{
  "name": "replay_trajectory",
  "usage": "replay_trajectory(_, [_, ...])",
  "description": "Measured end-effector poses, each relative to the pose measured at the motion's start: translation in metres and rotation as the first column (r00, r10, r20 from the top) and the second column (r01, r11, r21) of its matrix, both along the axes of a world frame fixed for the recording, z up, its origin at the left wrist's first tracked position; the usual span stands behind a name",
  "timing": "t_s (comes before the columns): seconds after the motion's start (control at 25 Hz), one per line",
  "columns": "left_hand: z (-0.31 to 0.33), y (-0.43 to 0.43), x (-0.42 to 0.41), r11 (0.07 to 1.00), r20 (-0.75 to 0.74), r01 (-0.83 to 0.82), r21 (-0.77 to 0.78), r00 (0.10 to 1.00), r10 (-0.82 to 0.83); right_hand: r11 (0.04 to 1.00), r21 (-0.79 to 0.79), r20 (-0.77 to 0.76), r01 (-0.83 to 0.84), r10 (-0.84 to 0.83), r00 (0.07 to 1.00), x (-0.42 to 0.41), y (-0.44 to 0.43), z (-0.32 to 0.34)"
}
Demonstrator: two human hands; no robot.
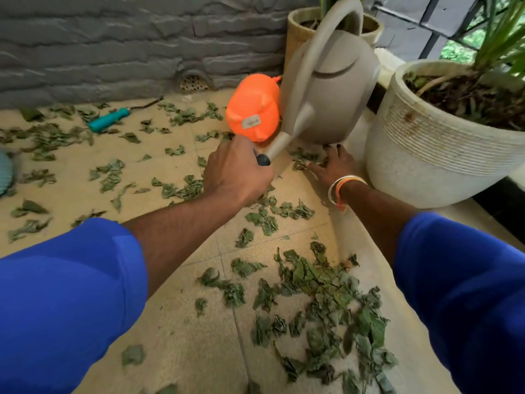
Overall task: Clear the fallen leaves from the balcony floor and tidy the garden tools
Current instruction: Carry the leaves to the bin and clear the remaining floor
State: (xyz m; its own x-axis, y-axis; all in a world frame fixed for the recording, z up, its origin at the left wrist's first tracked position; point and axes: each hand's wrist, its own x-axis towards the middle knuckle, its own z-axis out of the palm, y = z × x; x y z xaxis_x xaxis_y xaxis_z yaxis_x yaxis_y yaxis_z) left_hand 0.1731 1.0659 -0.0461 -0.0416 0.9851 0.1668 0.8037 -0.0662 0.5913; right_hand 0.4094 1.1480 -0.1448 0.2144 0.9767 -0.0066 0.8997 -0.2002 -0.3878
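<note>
My left hand (237, 172) is curled into a fist at the black-tipped end of the spout (284, 137) of the grey watering can (332, 89). It seems to grip that tip, though my knuckles hide the fingers. The can sits tilted at one o'clock, its body just above my right hand (336, 164), which lies flat with the fingers spread on a few leaves (326, 302). Bangles (339, 186) ring that wrist.

An orange plastic container (252, 109) lies on its side at twelve o'clock, touching the can. A teal-handled tool (108, 120) lies on the floor (176, 336) at ten o'clock, well apart from both. Leaves are strewn across the tiles — thickest in a heap at five o'clock, thinner from nine to eleven. A white planter (426, 155) stands at two o'clock, just beside my right hand.
</note>
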Motion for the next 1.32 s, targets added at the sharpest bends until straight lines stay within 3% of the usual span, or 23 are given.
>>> replay_trajectory(0.2, [0.009,0.007,-0.006,1.000,-0.017,0.005,-0.011,1.000,-0.005,0.971,-0.230,0.082,-0.071,0.092,0.992,-0.021,0.027,-0.007])
replay_trajectory(0.4, [0.010,0.007,-0.002,1.000,-0.091,0.017,-0.025,0.996,-0.020,0.905,-0.166,0.139,-0.392,0.415,0.899,-0.070,0.012,-0.007])
replay_trajectory(0.64, [0.027,0.013,0.004,0.986,-0.120,0.039,-0.163,0.991,-0.059,0.673,-0.130,-0.039,-0.728,0.730,0.682,-0.093,-0.081,-0.007])
replay_trajectory(0.68, [0.038,0.015,0.006,0.977,-0.115,0.057,-0.207,0.990,-0.082,0.682,-0.082,-0.106,-0.727,0.719,0.686,-0.086,-0.088,-0.004])
replay_trajectory(0.8, [0.081,0.025,0.016,0.963,-0.128,0.095,-0.254,0.983,-0.131,0.836,0.032,-0.241,-0.548,0.539,0.807,-0.054,-0.085,0.003])
replay_trajectory(0.96, [0.125,0.040,0.036,0.981,-0.095,0.117,-0.157,0.987,-0.133,0.941,0.041,-0.342,-0.337,0.330,0.880,-0.025,-0.079,0.000])
replay_trajectory(1.08, [0.123,0.041,0.042,0.990,-0.097,0.138,0.025,0.986,-0.135,0.942,0.045,-0.373,-0.331,0.324,0.870,-0.026,-0.079,0.002])
replay_trajectory(1.2, [0.110,0.036,0.038,0.938,-0.152,0.067,0.340,0.988,-0.016,0.943,0.027,-0.352,-0.332,0.320,0.880,-0.028,-0.082,-0.001])
replay_trajectory(1.32, [0.085,0.025,0.035,0.896,-0.098,0.001,0.444,0.994,0.047,0.933,0.019,-0.316,-0.359,0.346,0.883,-0.030,-0.086,-0.005])
